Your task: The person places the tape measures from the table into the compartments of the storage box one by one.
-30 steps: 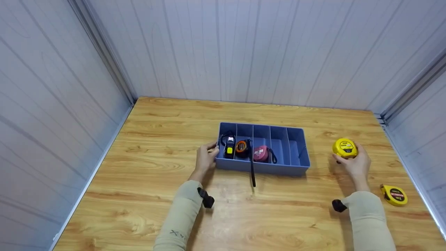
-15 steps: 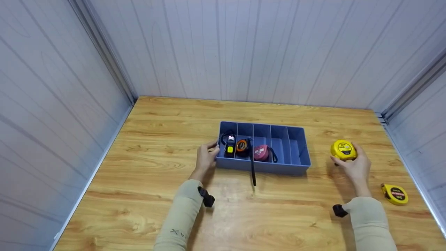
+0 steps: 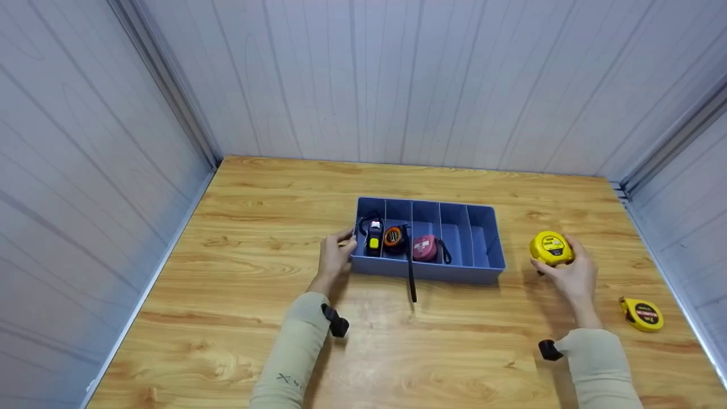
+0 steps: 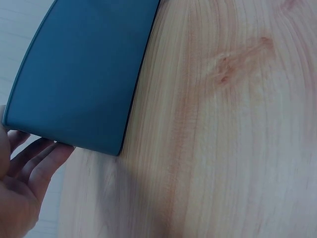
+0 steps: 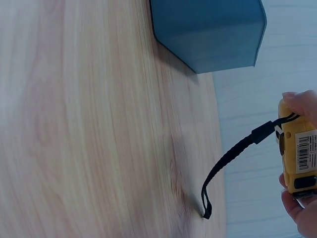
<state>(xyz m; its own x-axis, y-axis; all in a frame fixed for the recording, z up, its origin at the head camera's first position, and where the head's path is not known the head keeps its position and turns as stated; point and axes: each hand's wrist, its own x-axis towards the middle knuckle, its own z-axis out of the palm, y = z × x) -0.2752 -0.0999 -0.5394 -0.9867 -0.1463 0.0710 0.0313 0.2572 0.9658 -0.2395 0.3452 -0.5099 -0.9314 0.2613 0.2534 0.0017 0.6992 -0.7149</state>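
Note:
My left hand (image 3: 334,255) holds the left end of the blue divided box (image 3: 429,276); in the left wrist view, fingers (image 4: 47,168) lie against its end wall near the rim. To the right of the box, my right hand (image 3: 577,278) grips a yellow tape measure (image 3: 551,247) above the table. Its black strap (image 5: 228,157) dangles in the right wrist view. From the left, separate compartments contain a black-and-yellow tape measure (image 3: 374,236), an orange-and-black one (image 3: 395,238) and a pink one (image 3: 425,248). Two compartments at the right hold nothing.
Another yellow tape measure (image 3: 645,314) lies on the wooden table (image 3: 443,352), right of my right forearm. A black strap (image 3: 412,281) hangs over the box's front wall. Pale panel walls (image 3: 397,85) enclose the table's back and sides.
My right hand has moved slightly left and nearer to me with the yellow tape measure, closer to the box. My left hand stays at the box's left end.

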